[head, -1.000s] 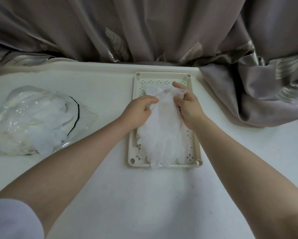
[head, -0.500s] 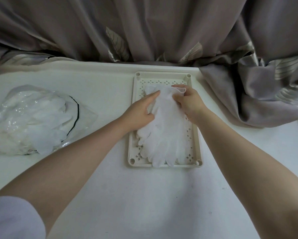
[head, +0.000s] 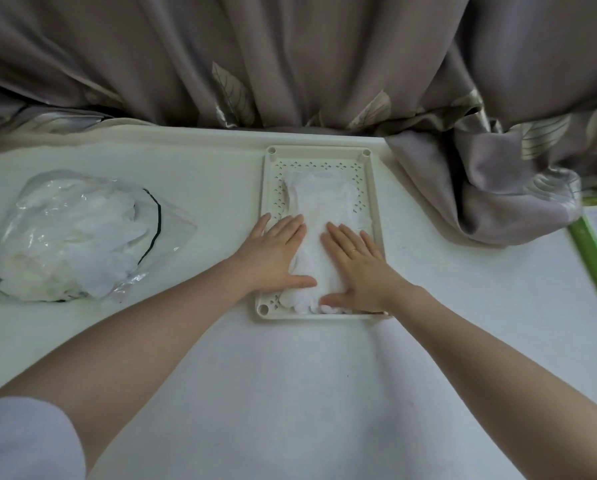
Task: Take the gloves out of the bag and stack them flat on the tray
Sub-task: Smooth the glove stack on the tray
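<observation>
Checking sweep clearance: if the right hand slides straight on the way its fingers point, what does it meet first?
The right hand lies flat on the gloves, fingers pointing toward the tray's far end. Going on, it would stay on glove material, then probably meet the far rim, with the curtain beyond.

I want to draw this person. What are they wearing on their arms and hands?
Both forearms are bare. A short white sleeve covers the upper left arm. The right hand wears a thin ring on one finger; the left hand wears nothing.

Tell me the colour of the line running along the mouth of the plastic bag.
Black: a thin dark line curves along the clear bag. The head view shows it.
</observation>
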